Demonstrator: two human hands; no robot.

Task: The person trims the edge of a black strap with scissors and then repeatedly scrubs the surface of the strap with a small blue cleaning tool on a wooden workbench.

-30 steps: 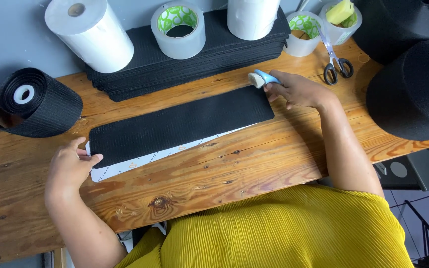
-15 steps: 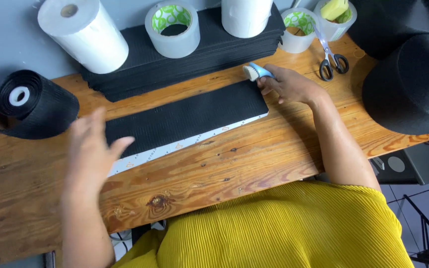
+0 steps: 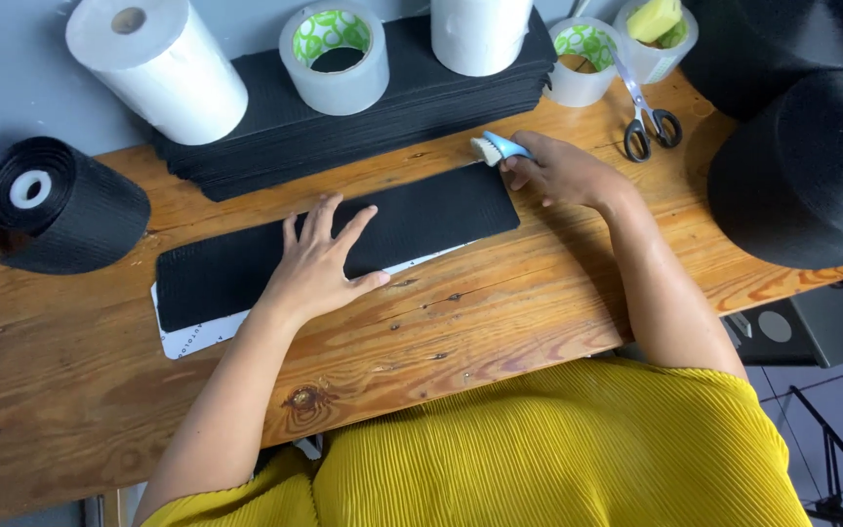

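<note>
- Since half a second ago, our left hand [image 3: 319, 259] has come down from the air and now lies flat, fingers spread, on the middle of the black strip [image 3: 339, 244].
- From the head camera, we see our right hand [image 3: 563, 174] closed around a small blue-handled brush [image 3: 496, 148] at the strip's far right corner.
- We see the strip lying lengthwise on a white backing sheet [image 3: 192, 339] on the wooden table [image 3: 500, 312].
- Beyond it we see a stack of black sheets [image 3: 275, 137], a tape roll [image 3: 334, 57] on top, and scissors [image 3: 648, 112] to the right.
</note>
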